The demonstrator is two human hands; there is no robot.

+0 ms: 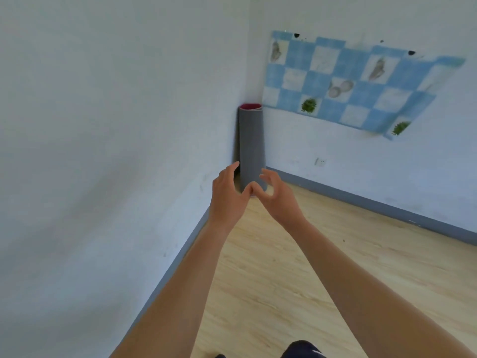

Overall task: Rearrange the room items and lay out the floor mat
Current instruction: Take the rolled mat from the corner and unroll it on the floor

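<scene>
Head view: rolled grey mat (pixel 251 143), pink at its top rim, upright in the corner where two white walls meet, on the wood floor (pixel 296 267). Left hand (pixel 227 188) and right hand (pixel 277 193) out in front of its lower part, fingers spread and loosely bent, thumbs nearly meeting, gripping nothing; contact with the mat unclear. Blue checked sheet (pixel 343 81) on the right wall, socket (pixel 320 161) below.

The floor mat (pixel 251 146) is rolled into a tight tube, grey outside with a pink-red inner layer showing at its top rim; it stands upright on its end in the corner where the two walls meet; its lower end is partly hidden.
</scene>
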